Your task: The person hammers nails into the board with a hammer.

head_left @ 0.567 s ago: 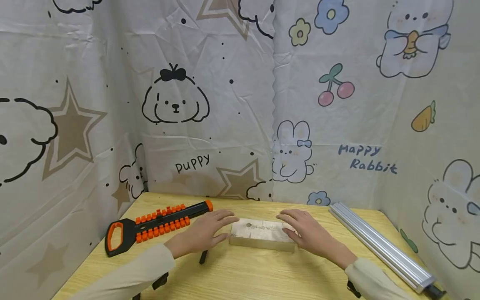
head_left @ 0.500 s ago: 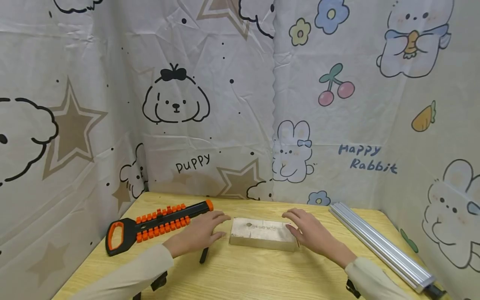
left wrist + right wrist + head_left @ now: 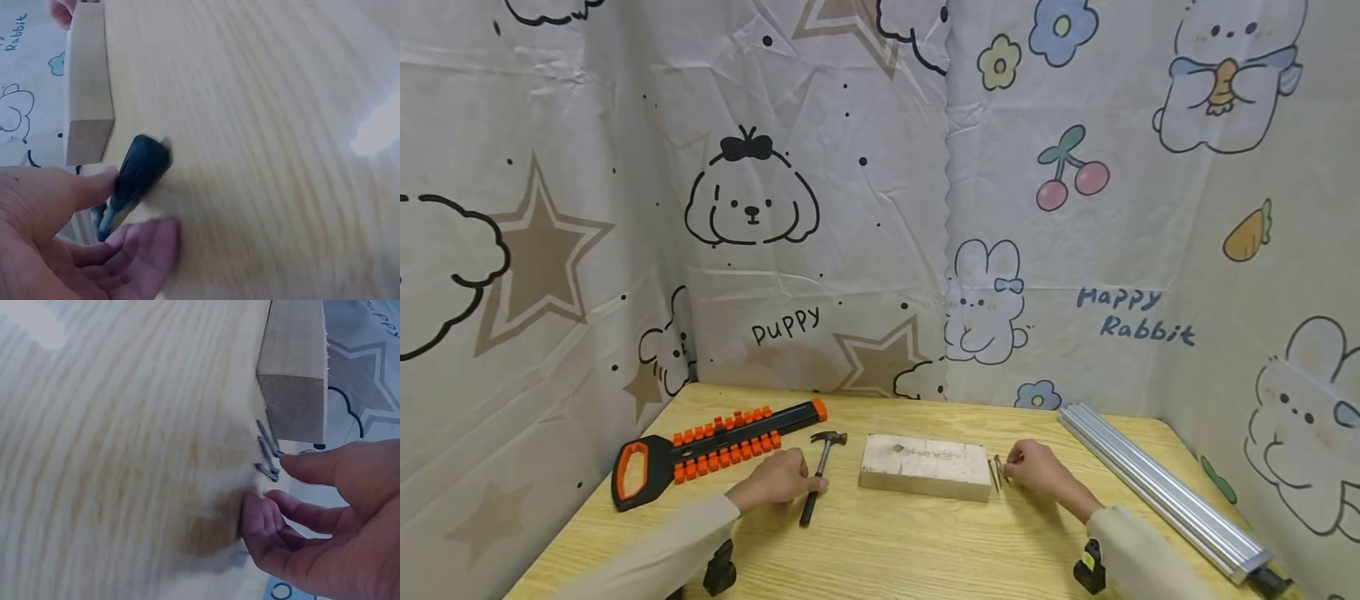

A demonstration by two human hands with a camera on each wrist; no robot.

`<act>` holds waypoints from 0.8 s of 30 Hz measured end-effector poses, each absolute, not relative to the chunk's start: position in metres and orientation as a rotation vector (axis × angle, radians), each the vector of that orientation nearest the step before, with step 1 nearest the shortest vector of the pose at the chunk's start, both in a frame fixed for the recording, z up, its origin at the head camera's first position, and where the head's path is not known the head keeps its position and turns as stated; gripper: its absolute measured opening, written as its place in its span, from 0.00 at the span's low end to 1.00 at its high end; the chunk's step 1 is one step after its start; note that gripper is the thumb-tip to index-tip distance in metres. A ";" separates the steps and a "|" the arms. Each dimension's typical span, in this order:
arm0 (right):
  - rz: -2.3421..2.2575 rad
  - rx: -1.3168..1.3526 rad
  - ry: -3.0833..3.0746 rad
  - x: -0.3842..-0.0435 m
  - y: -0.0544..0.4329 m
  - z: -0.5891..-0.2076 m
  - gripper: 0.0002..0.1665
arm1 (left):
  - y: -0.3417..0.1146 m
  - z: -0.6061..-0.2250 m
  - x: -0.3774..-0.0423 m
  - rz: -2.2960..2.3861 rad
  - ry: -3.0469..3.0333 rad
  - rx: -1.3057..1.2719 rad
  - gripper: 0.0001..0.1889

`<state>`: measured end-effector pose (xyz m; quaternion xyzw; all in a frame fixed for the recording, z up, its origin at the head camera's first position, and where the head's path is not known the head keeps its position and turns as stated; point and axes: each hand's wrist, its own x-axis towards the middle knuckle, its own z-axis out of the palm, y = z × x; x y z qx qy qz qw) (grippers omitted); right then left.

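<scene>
My left hand point(image 3: 778, 477) is at the handle of a small claw hammer point(image 3: 822, 467), left of the wooden block point(image 3: 925, 467). In the left wrist view, the thumb presses one side of the dark hammer handle point(image 3: 140, 172) and curled fingers lie at its other side. Off the block's right end, my right hand point(image 3: 1041, 473) reaches down to several nails point(image 3: 994, 475). The right wrist view has these nails point(image 3: 267, 450) lying by the block's end. There, the thumb tip is close to them and a gap separates thumb from bent fingers.
A black rack with orange clips point(image 3: 722, 446) lies at the table's back left. Along the right edge runs a long silver metal profile point(image 3: 1161, 492). Printed cloth point(image 3: 880, 250) hangs around the back and sides of the wooden table point(image 3: 910, 550).
Both hands have moved away from the block's ends: the left down to the hammer, the right outward to the nails. The block stays where it was, and the hammer's head is now uncovered.
</scene>
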<state>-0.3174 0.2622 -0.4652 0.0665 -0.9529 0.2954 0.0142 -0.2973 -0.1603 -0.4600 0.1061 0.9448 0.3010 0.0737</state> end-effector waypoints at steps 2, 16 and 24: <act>0.975 0.184 -2.968 -0.318 0.264 -0.469 0.09 | -0.158 -0.462 -0.299 0.925 2.827 0.310 0.28; 0.998 0.044 -3.071 -0.337 0.268 -0.465 0.19 | -0.171 -0.453 -0.316 1.389 2.120 0.017 0.15; 0.993 0.067 -3.074 -0.343 0.275 -0.458 0.15 | -0.176 -0.460 -0.311 1.394 2.124 0.026 0.13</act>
